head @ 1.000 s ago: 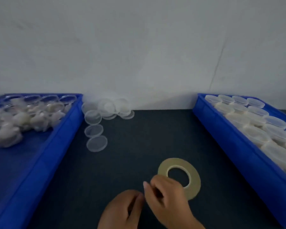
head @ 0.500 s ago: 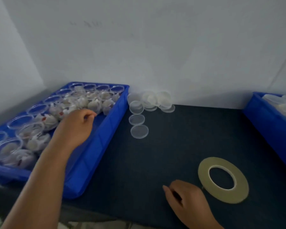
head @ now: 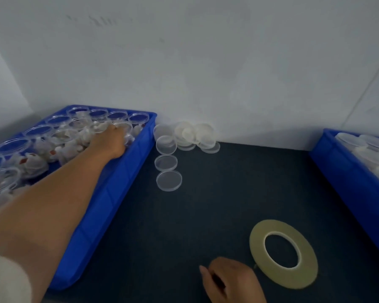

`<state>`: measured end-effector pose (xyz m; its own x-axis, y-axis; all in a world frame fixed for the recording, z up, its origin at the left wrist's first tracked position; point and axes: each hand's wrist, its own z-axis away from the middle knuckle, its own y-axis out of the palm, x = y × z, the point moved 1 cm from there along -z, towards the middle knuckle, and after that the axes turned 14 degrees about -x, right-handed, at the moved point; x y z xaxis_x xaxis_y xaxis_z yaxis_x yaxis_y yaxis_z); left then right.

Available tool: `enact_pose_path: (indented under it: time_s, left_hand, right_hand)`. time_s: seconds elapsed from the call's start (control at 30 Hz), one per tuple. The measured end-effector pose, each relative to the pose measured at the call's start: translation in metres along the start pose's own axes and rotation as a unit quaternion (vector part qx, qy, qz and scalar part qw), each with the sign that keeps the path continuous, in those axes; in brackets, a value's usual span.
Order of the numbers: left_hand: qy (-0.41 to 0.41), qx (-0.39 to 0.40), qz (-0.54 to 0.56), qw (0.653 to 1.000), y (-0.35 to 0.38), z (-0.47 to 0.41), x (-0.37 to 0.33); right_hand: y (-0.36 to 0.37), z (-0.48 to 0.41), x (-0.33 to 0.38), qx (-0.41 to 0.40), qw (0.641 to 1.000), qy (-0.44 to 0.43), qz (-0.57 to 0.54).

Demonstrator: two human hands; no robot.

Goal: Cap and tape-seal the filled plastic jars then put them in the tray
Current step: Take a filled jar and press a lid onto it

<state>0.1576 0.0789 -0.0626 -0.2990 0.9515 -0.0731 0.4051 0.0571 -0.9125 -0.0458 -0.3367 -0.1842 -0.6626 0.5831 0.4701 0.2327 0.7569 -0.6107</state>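
dark desk [head: 206,215], pale wall: our left hand [head: 109,141] sits among the filled jars [head: 59,136] in the left tray [head: 109,193], likely to fetch one, fingers hidden so we cannot tell their grip. our right hand [head: 230,278] rests by the tape roll [head: 257,248], fingers curled, contents unclear.

Dark table [head: 206,215], left tray [head: 109,193], right tray [head: 348,176], clear lids [head: 169,180], tape roll [head: 257,248]

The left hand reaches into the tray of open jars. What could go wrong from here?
The left hand reaches among crowded open jars in the left blue tray; lifting one may tip a neighbour and spill its white contents.
The forearm passes beside the nearer jars and could knock them.
The clear lids lie in a loose pile by the wall; taking one may scatter others.
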Motion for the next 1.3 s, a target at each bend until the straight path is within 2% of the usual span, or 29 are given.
enact_pose_path:
  time_s: [0.1, 0.2, 0.33, 0.47, 0.53, 0.67, 0.87, 0.97, 1.03, 1.13, 1.23, 1.3]
  left_hand:
    - [-0.043, 0.002, -0.014, 0.999, 0.006, 0.001, 0.006]
    - [-0.036, -0.032, -0.017, 0.999, -0.004, 0.005, 0.008]
    - [0.008, -0.149, 0.027, 0.988, -0.050, 0.004, 0.010]
    - [0.072, -0.283, 0.077, 0.953, -0.123, 0.017, -0.001]
    - [0.088, -0.324, 0.127, 0.934, -0.152, 0.041, -0.016]
    - [0.150, -0.285, 0.203, 0.925, -0.152, 0.115, -0.052]
    - [0.211, -0.212, 0.251, 0.920, -0.073, 0.225, -0.105]
    - [0.234, -0.212, 0.271, 0.909, -0.042, 0.250, -0.120]
    - [0.249, -0.219, 0.280, 0.901, -0.029, 0.259, -0.126]
    - [0.262, -0.199, 0.335, 0.883, -0.013, 0.263, -0.128]
    - [0.233, -0.187, 0.459, 0.837, -0.002, 0.257, -0.119]
    - [0.144, -0.195, 0.522, 0.817, 0.001, 0.240, -0.112]
  right_hand:
    - [0.003, -0.001, -0.001, 0.025, 0.999, -0.018, 0.028]
    - [0.004, -0.003, 0.002, 0.047, 0.997, -0.010, 0.061]
    - [0.003, 0.001, -0.003, 0.002, 1.000, -0.001, 0.001]
    - [0.001, -0.001, 0.001, -0.009, 0.999, 0.021, -0.025]
    - [0.000, -0.001, 0.002, -0.007, 0.999, 0.029, -0.026]
    - [0.001, 0.001, 0.001, 0.001, 0.998, 0.051, -0.034]
    - [-0.003, 0.002, -0.002, 0.002, 0.989, 0.137, -0.061]
    - [-0.004, -0.002, -0.001, -0.004, 0.970, 0.219, -0.106]
    - [-0.001, -0.005, -0.005, 0.016, 0.963, 0.239, -0.124]
    - [0.008, -0.017, -0.003, 0.065, 0.940, 0.254, -0.220]
    - [0.019, -0.025, -0.002, 0.037, 0.933, 0.260, -0.245]
    - [0.023, -0.026, -0.002, 0.000, 0.942, 0.250, -0.224]
